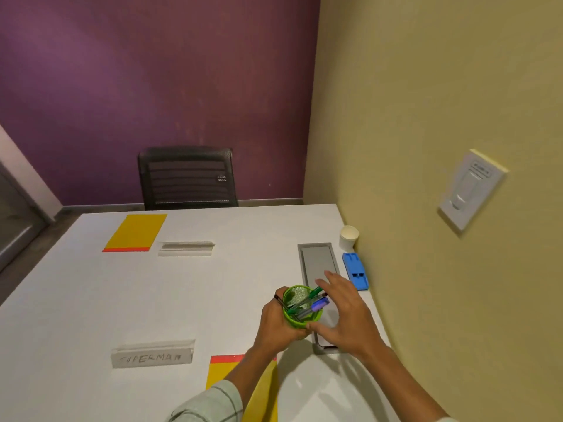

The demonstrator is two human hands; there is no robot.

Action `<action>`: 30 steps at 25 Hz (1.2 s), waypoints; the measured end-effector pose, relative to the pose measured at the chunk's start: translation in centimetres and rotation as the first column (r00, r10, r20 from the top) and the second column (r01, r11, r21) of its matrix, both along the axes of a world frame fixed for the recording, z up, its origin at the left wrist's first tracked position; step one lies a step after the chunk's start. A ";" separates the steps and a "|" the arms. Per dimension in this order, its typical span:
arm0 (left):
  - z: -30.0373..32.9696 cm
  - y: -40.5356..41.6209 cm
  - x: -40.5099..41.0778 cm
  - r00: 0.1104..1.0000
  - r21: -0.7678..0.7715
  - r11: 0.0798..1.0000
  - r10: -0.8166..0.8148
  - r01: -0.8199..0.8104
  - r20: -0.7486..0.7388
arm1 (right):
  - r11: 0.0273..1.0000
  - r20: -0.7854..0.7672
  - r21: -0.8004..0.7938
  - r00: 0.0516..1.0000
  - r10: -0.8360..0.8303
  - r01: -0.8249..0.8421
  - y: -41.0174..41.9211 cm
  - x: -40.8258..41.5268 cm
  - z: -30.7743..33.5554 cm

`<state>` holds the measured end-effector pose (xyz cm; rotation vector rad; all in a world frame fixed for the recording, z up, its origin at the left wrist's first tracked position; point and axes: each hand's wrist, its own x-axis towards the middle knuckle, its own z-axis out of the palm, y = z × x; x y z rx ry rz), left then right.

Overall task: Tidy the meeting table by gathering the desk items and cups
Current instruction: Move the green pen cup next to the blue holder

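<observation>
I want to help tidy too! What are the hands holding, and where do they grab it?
The left hand grips the green cup around its side. The right hand holds nothing.

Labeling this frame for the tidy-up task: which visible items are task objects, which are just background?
Task items:
green mesh pen holder, gripped by the left hand
pens in it, right hand open beside them
paper cup
blue eraser
two yellow folders
two name cards

Background:
black chair
table cable hatch
wall switch plate
</observation>
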<state>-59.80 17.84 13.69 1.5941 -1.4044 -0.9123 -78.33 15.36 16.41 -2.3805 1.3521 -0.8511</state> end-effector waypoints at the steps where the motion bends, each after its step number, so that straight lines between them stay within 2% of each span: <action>1: 0.0 -0.2 -0.8 0.999 0.009 0.999 -0.032 0.032 -0.001 | 0.997 -0.162 0.005 0.983 0.081 -0.081 -0.6 -0.8 1.3; 2: -0.1 -0.5 -1.7 0.998 0.018 0.998 -0.063 0.063 -0.011 | 0.988 -0.358 0.046 0.920 0.156 -0.150 -1.3 -1.3 2.5; 3: -0.2 -0.7 -2.5 0.996 0.026 0.996 -0.087 0.087 -0.007 | 0.977 -0.534 0.110 0.818 0.214 -0.184 -1.8 -1.5 3.4; 4: -0.3 -0.9 -3.3 0.995 0.035 0.994 -0.099 0.099 -0.015 | 0.966 -0.650 0.177 0.715 0.259 -0.189 -2.2 -1.5 4.0; 5: -0.4 -1.2 -4.2 0.994 0.047 0.993 -0.111 0.112 -0.018 | 0.957 -0.705 0.226 0.648 0.288 -0.180 -2.5 -1.5 4.2; 6: -0.6 -1.4 -4.8 0.992 0.063 0.990 -0.121 0.122 -0.027 | 0.952 -0.719 0.245 0.625 0.304 -0.182 -2.7 -1.5 4.2; 12: -0.7 -2.0 -7.6 0.993 0.112 0.987 -0.115 0.116 -0.015 | 0.946 -0.654 0.296 0.693 0.303 -0.135 -3.4 -3.0 2.2; 19: -3.4 -1.9 -7.7 0.964 0.237 0.966 -0.160 0.108 0.215 | 0.950 -0.723 0.309 0.640 0.259 -0.036 -5.0 -4.6 -1.9; 30: -4.8 -7.3 -8.1 0.851 0.290 0.945 -0.272 0.149 0.450 | 0.934 -0.800 0.301 0.584 0.137 0.193 -13.2 -8.6 -6.1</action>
